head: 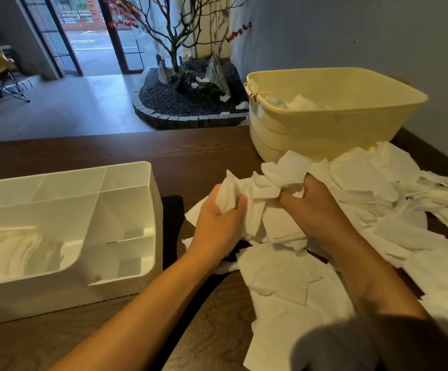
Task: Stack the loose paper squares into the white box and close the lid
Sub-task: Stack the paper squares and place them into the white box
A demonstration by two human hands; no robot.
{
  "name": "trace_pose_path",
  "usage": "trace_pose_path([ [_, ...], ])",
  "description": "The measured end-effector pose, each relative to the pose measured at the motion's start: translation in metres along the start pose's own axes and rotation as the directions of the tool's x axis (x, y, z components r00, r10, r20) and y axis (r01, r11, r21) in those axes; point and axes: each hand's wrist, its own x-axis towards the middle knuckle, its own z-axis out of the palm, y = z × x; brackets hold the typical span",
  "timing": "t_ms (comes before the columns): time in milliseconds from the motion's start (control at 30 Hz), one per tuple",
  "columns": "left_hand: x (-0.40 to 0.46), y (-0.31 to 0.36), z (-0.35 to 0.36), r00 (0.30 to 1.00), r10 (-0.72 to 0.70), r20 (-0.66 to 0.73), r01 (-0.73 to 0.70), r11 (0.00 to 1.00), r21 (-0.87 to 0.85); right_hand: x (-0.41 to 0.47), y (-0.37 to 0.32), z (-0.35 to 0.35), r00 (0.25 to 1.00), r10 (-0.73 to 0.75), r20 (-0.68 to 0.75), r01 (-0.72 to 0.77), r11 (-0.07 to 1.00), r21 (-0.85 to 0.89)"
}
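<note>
A crumpled bunch of white paper squares (257, 188) is held between both hands above the table. My left hand (217, 218) grips its left end with fingers and thumb curled round the paper. My right hand (314, 207) grips the right end. A wide heap of loose paper squares (378, 210) covers the table's right side and runs under my right forearm. The white box (137, 279) stands open at the left, with several compartments; its large left compartment holds a layer of paper (16, 253). No lid is visible.
A pale yellow plastic tub (324, 129) with some paper inside stands at the back right. A dark flat mat (172, 226) lies between the box and my hands. The dark wooden table (164, 151) ends at a far edge; beyond lies floor and an indoor rock garden.
</note>
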Motion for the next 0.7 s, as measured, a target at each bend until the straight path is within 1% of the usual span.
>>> trace_pose_path([
  [67, 0.001, 0.004, -0.003, 0.997, -0.066, -0.025, 0.064, 0.994, -0.091, 0.001, 0.001, -0.004, 0.998, -0.053, -0.032, 0.050, 0.994, -0.098],
  [133, 0.000, 0.006, -0.007, 0.992, -0.126, 0.010, 0.125, 0.974, -0.190, 0.001, 0.003, -0.006, 0.997, -0.071, -0.031, 0.063, 0.976, -0.207],
  [200, 0.002, 0.005, -0.006, 0.990, -0.134, 0.033, 0.138, 0.971, -0.193, 0.002, 0.008, -0.005, 0.997, -0.081, -0.014, 0.074, 0.957, -0.282],
  [233, 0.001, 0.006, -0.006, 0.990, -0.138, 0.032, 0.142, 0.967, -0.211, 0.004, 0.010, -0.005, 0.996, -0.081, -0.030, 0.069, 0.953, -0.294],
  [267, 0.000, 0.007, -0.006, 0.989, -0.148, 0.026, 0.149, 0.959, -0.240, 0.006, 0.010, -0.004, 0.995, -0.069, -0.068, 0.048, 0.961, -0.273],
  [300, 0.000, 0.008, -0.006, 0.987, -0.158, 0.018, 0.157, 0.951, -0.267, 0.009, 0.011, -0.006, 0.993, -0.042, -0.109, 0.017, 0.976, -0.217],
  [367, 0.001, 0.006, -0.009, 0.985, -0.173, 0.002, 0.165, 0.933, -0.319, 0.011, 0.007, -0.009, 0.985, 0.067, -0.159, -0.074, 0.997, -0.039],
  [433, 0.003, 0.003, -0.011, 0.981, -0.193, -0.005, 0.177, 0.908, -0.381, 0.013, 0.003, -0.012, 0.975, 0.186, -0.124, -0.169, 0.976, 0.137],
  [467, 0.004, 0.002, -0.012, 0.980, -0.201, 0.004, 0.185, 0.897, -0.402, 0.013, 0.003, -0.013, 0.969, 0.228, -0.095, -0.206, 0.959, 0.195],
  [500, 0.005, 0.001, -0.012, 0.979, -0.202, 0.007, 0.187, 0.893, -0.409, 0.012, 0.004, -0.013, 0.965, 0.247, -0.089, -0.225, 0.953, 0.204],
  [533, 0.004, 0.001, -0.011, 0.981, -0.196, -0.003, 0.179, 0.899, -0.401, 0.012, 0.004, -0.013, 0.964, 0.233, -0.125, -0.219, 0.969, 0.115],
  [567, 0.004, 0.001, -0.010, 0.983, -0.182, -0.027, 0.159, 0.915, -0.370, 0.011, 0.004, -0.015, 0.970, 0.162, -0.180, -0.177, 0.982, -0.070],
  [600, 0.003, 0.000, -0.009, 0.987, -0.154, -0.049, 0.131, 0.938, -0.320, 0.007, 0.002, -0.016, 0.971, 0.054, -0.234, -0.121, 0.951, -0.285],
  [633, 0.003, 0.000, -0.008, 0.992, -0.113, -0.059, 0.094, 0.961, -0.262, 0.004, 0.000, -0.016, 0.964, -0.065, -0.257, -0.065, 0.882, -0.466],
  [667, 0.002, -0.001, -0.007, 0.996, -0.068, -0.052, 0.056, 0.976, -0.212, -0.001, -0.005, -0.017, 0.959, -0.136, -0.250, -0.031, 0.824, -0.565],
  [700, 0.001, -0.001, -0.006, 0.999, -0.027, -0.033, 0.021, 0.984, -0.175, -0.004, -0.009, -0.017, 0.967, -0.130, -0.220, -0.029, 0.799, -0.601],
])
